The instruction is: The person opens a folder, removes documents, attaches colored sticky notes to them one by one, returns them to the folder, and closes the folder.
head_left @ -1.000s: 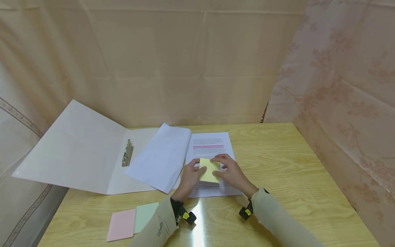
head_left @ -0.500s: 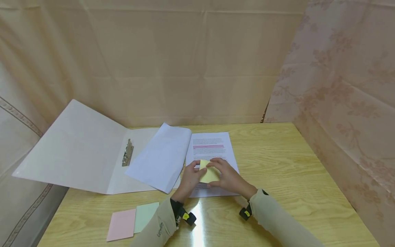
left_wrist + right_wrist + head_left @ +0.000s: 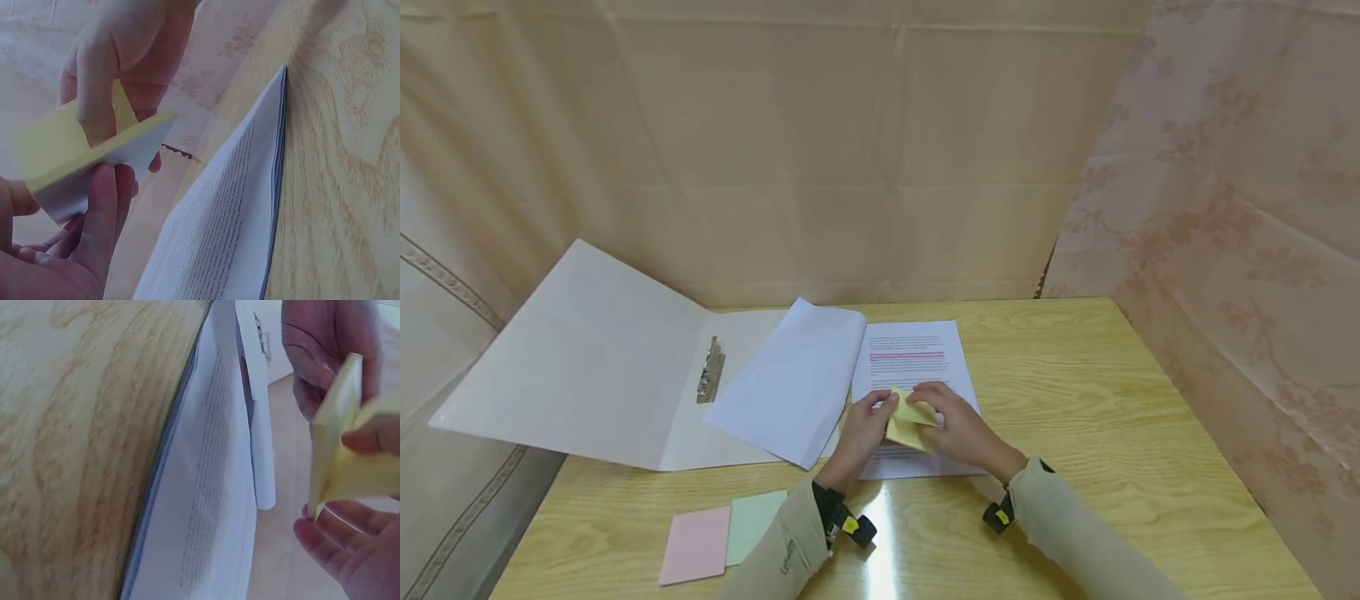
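Note:
Over the printed page (image 3: 910,342), my left hand (image 3: 861,432) grips a pad of yellow sticky notes (image 3: 904,435) along its left side. The right hand (image 3: 964,429) pinches the top sticky note (image 3: 919,410) and bends it up from the pad. In the right wrist view, the right thumb (image 3: 374,436) lies on the lifted sheet, which stands apart from the pad (image 3: 331,425) and joins it along one edge. The left wrist view shows the pad's pale underside (image 3: 119,159) with the left fingers (image 3: 100,206) against it.
An open white folder (image 3: 602,367) with a metal clip (image 3: 710,371) lies at left. Turned-over sheets (image 3: 797,375) of the document overlap it. Pink (image 3: 695,546) and green (image 3: 754,525) note pads lie at the front left of the wooden table (image 3: 1075,400).
The right hand has shifted its fingers on the pad and bent the top yellow sheet upward. The left hand keeps its grip in nearly the same place.

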A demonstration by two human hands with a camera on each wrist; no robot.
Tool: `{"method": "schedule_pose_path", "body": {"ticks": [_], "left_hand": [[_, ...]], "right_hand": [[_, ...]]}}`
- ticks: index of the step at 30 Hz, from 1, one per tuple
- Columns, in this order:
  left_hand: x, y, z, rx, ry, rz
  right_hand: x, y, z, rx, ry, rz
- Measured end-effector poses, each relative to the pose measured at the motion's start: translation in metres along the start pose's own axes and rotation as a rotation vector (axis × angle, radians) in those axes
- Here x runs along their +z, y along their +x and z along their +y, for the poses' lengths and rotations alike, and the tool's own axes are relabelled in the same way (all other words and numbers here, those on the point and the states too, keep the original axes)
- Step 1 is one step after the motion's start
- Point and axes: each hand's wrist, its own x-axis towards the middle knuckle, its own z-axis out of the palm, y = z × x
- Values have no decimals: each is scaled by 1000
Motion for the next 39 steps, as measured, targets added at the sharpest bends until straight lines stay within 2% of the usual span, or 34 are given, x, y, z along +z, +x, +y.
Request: {"method": "schedule_pose_path", "body": {"ticks": [4, 9, 14, 16, 18, 22, 25, 29, 33, 36, 39], "left_hand": [[1, 0, 1, -17, 12, -25], [2, -2, -2, 17, 49, -48], [1, -3, -3, 74, -23, -162], [1, -3, -3, 95, -11, -179], [1, -3, -2, 112, 31, -158], [1, -3, 1, 140, 182, -91], [2, -6, 4, 172, 274, -68], [1, -10, 8, 185, 324, -40], [-10, -14, 7, 165, 348, 10], [-25, -17, 8, 165, 357, 51], [-40, -22, 13, 182, 387, 74]], "right_hand": [[1, 0, 2, 45, -6, 58], [1, 1, 4, 92, -38, 148], [-1, 1, 6, 130, -25, 188], [-2, 1, 6, 112, -22, 182], [-2, 1, 5, 92, -25, 169], [-6, 2, 4, 82, -18, 147], [-13, 2, 4, 156, 54, 160], [-27, 4, 7, 321, 199, 188], [-48, 7, 12, 489, 293, 320], [-60, 6, 18, 537, 306, 401], [-62, 3, 24, 537, 300, 362]]}}
